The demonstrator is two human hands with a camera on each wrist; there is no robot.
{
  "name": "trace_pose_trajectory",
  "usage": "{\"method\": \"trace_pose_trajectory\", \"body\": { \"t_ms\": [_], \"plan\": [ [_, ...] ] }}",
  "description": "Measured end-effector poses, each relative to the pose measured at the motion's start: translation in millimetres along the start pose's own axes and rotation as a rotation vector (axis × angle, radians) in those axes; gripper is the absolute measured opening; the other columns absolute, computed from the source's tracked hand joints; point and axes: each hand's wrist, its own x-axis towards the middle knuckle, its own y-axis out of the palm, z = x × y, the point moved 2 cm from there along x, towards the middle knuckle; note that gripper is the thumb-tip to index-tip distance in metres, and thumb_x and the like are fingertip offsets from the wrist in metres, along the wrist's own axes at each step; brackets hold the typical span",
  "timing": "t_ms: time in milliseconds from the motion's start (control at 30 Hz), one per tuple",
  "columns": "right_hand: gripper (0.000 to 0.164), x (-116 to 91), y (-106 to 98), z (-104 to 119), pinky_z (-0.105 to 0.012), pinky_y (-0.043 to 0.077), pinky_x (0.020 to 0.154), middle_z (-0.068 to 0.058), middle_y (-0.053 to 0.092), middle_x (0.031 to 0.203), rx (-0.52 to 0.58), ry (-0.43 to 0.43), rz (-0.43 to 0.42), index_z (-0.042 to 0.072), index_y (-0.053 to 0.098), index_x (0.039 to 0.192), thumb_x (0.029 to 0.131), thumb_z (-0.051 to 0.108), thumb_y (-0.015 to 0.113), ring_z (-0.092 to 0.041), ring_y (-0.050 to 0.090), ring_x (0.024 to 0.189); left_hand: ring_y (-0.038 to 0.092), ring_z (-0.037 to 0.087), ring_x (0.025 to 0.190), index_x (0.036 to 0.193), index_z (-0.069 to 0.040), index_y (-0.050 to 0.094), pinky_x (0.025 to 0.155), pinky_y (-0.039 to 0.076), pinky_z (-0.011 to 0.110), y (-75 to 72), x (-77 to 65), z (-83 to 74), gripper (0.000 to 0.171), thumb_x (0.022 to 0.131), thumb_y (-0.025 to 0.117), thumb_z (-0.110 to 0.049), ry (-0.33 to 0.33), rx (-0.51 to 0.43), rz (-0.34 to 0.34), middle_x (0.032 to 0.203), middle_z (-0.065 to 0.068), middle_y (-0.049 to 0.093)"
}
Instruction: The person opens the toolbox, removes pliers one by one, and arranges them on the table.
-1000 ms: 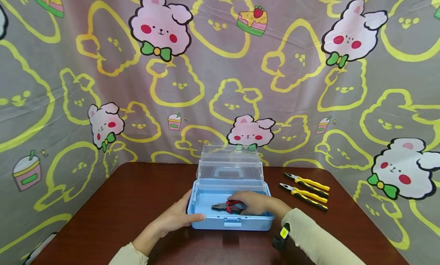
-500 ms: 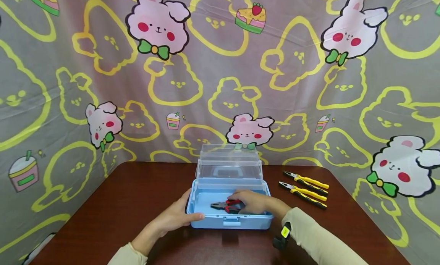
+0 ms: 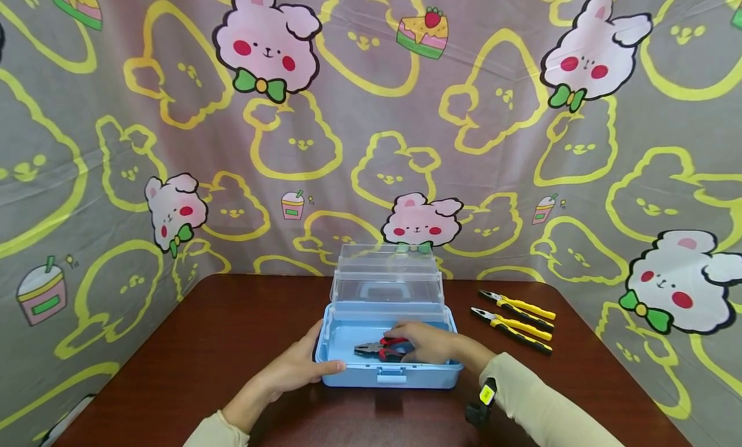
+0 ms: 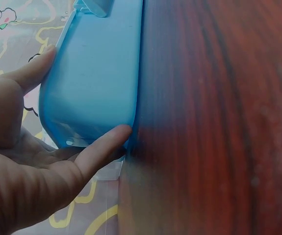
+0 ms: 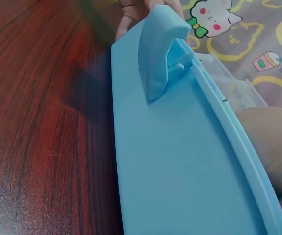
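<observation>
A light blue plastic toolbox (image 3: 353, 377) stands on the table with its clear lid raised at the back. My left hand (image 3: 292, 364) grips its left end, the thumb at the front corner. In the left wrist view that hand (image 4: 42, 181) spans the box's end wall (image 4: 94, 73). Inside the box lie pliers (image 3: 369, 350) with dark jaws and red-and-black handles, jaws pointing left. Reaching in over the front rim, my right hand (image 3: 430, 342) holds them by the handles; its fingertips are partly hidden. The right wrist view shows mostly the front wall (image 5: 165, 161) and latch (image 5: 155, 54).
Two pairs of yellow-and-black pliers, a farther pair (image 3: 518, 308) and a nearer pair (image 3: 513, 331), lie right of the box. The clear lid (image 3: 385, 279) rises behind it. A patterned curtain (image 3: 348, 144) closes off the back and sides of the brown table (image 3: 232, 324).
My right wrist has turned a little, its strapped-on device shifting slightly right. The box, the left hand and the red-handled pliers have stayed nearly where they were.
</observation>
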Motion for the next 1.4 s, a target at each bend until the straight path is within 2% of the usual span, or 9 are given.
{"method": "trace_pose_trajectory", "body": {
  "t_ms": [167, 300, 467, 600, 800, 1033, 1233, 1400],
  "plan": [
    [0.053, -5, -4, 3, -0.040, 0.047, 0.102, -0.002, 0.061, 0.133, 0.054, -0.054, -0.022, 0.004, 0.061, 0.143, 0.094, 0.010, 0.078, -0.016, 0.055, 0.121, 0.057, 0.039, 0.116, 0.165, -0.010, 0.011, 0.075, 0.056, 0.054, 1.0, -0.1, -0.1, 0.104, 0.092, 0.082, -0.030, 0.014, -0.019, 0.016, 0.152, 0.031, 0.040],
    [0.050, -10, -10, 6, -0.037, 0.049, 0.099, 0.001, 0.063, 0.132, 0.116, -0.065, -0.040, 0.005, 0.063, 0.141, 0.093, 0.012, 0.079, -0.013, 0.056, 0.120, 0.058, 0.039, 0.117, 0.166, -0.011, 0.011, 0.076, 0.056, 0.054, 1.1, -0.4, -0.7, 0.104, 0.092, 0.082, -0.029, 0.022, -0.028, 0.026, 0.151, 0.031, 0.042],
    [0.047, -14, -15, 9, -0.034, 0.049, 0.098, 0.002, 0.064, 0.131, 0.110, -0.079, -0.073, 0.007, 0.067, 0.136, 0.092, 0.015, 0.081, -0.011, 0.057, 0.120, 0.058, 0.039, 0.118, 0.166, -0.012, 0.011, 0.077, 0.056, 0.055, -0.9, -0.6, -0.7, 0.105, 0.091, 0.083, -0.030, 0.018, -0.027, 0.012, 0.152, 0.030, 0.040],
    [0.046, -18, -19, 13, -0.037, 0.050, 0.097, 0.001, 0.065, 0.131, 0.121, -0.077, -0.095, 0.006, 0.068, 0.135, 0.091, 0.015, 0.082, -0.014, 0.057, 0.120, 0.058, 0.038, 0.117, 0.166, -0.012, 0.011, 0.077, 0.056, 0.055, -1.1, -0.6, 0.5, 0.106, 0.091, 0.083, -0.030, 0.012, -0.022, 0.006, 0.153, 0.030, 0.040],
    [0.049, -28, -25, 18, -0.044, 0.046, 0.103, -0.003, 0.062, 0.138, 0.174, -0.036, -0.116, 0.007, 0.067, 0.137, 0.091, 0.014, 0.083, -0.020, 0.054, 0.128, 0.057, 0.039, 0.118, 0.167, -0.013, 0.010, 0.076, 0.056, 0.055, 0.4, -1.4, 0.0, 0.105, 0.092, 0.082, -0.030, 0.004, -0.016, 0.008, 0.155, 0.030, 0.037],
    [0.050, -37, -29, 21, -0.043, 0.046, 0.103, -0.007, 0.061, 0.140, 0.150, -0.068, -0.143, 0.005, 0.066, 0.137, 0.091, 0.013, 0.083, -0.023, 0.053, 0.130, 0.058, 0.039, 0.117, 0.166, -0.011, 0.011, 0.077, 0.056, 0.054, 0.9, -2.8, 0.5, 0.103, 0.093, 0.081, -0.029, 0.006, -0.021, 0.010, 0.153, 0.031, 0.038],
    [0.054, -53, -35, 17, -0.049, 0.043, 0.107, -0.015, 0.058, 0.144, 0.142, -0.075, -0.197, 0.002, 0.064, 0.139, 0.090, 0.013, 0.083, -0.030, 0.052, 0.134, 0.057, 0.039, 0.118, 0.166, -0.010, 0.011, 0.075, 0.057, 0.053, 0.4, 0.1, -0.6, 0.104, 0.092, 0.082, -0.030, 0.002, -0.001, 0.009, 0.153, 0.030, 0.039],
    [0.057, -68, -40, 10, -0.053, 0.043, 0.106, -0.017, 0.057, 0.145, 0.171, -0.044, -0.246, 0.002, 0.062, 0.141, 0.091, 0.019, 0.083, -0.033, 0.051, 0.135, 0.056, 0.041, 0.119, 0.166, -0.010, 0.010, 0.076, 0.056, 0.055, -0.7, -0.5, -0.1, 0.105, 0.092, 0.082, -0.030, -0.005, -0.014, 0.015, 0.154, 0.032, 0.036]
  ]
}}
